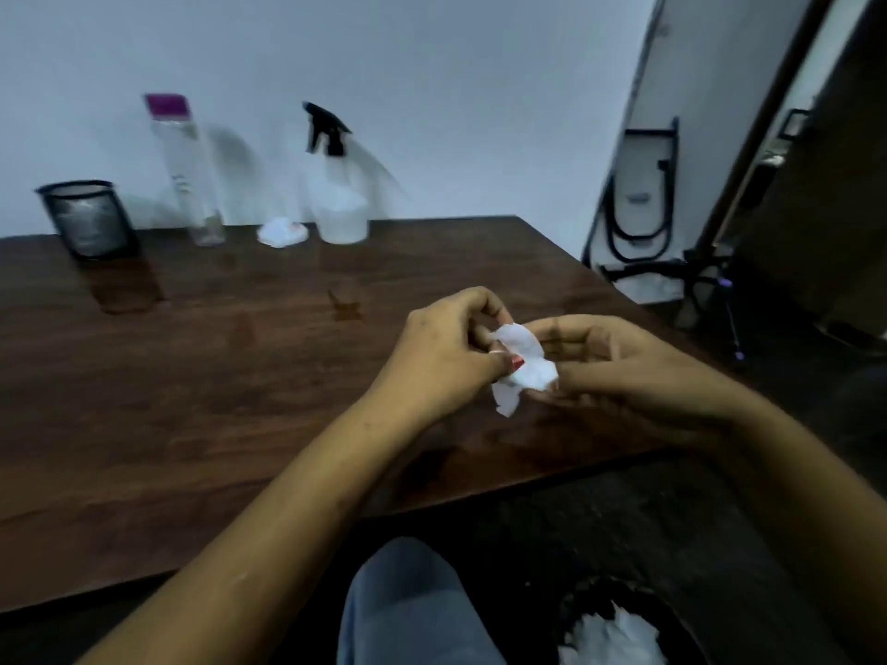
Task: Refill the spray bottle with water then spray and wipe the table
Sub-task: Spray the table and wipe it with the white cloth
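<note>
**Both hands on tissue, table front-right**

Left hand (446, 352) and right hand (624, 371) meet just above the table (192, 400), forearms angled in. Fingers of both are curled, pinching one crumpled tissue (523, 371) between them. Spray bottle (338, 194) stands upright at the back by the wall, well apart from the hands. A wad (283, 231) lies between it and the clear bottle (189, 175). Liquid levels unreadable. Mesh cup (86, 218) is back left. Floor bin (581, 602) holds white paper.

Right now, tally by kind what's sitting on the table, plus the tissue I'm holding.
Bottles: 2, the purple-capped bottle and the spray bottle
Cups: 1, the black mesh cup
Tissues: 2, the lying tissue and the held tissue
Total: 5
</note>
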Motion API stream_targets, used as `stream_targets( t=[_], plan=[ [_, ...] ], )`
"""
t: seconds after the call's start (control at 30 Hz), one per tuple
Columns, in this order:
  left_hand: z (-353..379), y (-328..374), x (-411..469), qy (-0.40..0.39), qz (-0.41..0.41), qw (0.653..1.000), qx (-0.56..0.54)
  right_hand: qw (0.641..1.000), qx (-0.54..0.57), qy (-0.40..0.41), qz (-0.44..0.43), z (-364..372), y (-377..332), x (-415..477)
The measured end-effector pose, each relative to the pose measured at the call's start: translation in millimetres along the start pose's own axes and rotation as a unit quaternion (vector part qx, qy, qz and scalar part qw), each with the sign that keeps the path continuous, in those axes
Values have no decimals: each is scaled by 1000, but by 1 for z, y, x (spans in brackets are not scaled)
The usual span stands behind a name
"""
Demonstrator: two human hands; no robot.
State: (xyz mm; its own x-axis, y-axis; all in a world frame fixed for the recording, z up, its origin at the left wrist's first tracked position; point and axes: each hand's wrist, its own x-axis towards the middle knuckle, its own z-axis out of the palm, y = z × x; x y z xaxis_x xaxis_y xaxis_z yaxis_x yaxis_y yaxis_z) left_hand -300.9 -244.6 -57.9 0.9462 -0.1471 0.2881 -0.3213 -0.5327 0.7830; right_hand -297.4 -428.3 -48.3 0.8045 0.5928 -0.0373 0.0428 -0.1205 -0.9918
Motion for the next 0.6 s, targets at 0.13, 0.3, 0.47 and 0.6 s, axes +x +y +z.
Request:
stream_targets(
  t=[0.13, 0.3, 0.47, 0.6],
  plan=[
    [70, 29, -16, -130, 52, 990, 3, 995, -18, 73, 69, -33, 28, -85],
    [182, 33, -47, -274, 84, 957, 54, 970, -22, 156, 185, -60, 102, -169],
    [268, -7, -61, -369, 10, 924, 103, 940, 5, 223, 256, -76, 217, -197],
    [306, -48, -57, -394, -58, 903, 163, 889, -55, 310, 332, -89, 334, -189]
  ],
)
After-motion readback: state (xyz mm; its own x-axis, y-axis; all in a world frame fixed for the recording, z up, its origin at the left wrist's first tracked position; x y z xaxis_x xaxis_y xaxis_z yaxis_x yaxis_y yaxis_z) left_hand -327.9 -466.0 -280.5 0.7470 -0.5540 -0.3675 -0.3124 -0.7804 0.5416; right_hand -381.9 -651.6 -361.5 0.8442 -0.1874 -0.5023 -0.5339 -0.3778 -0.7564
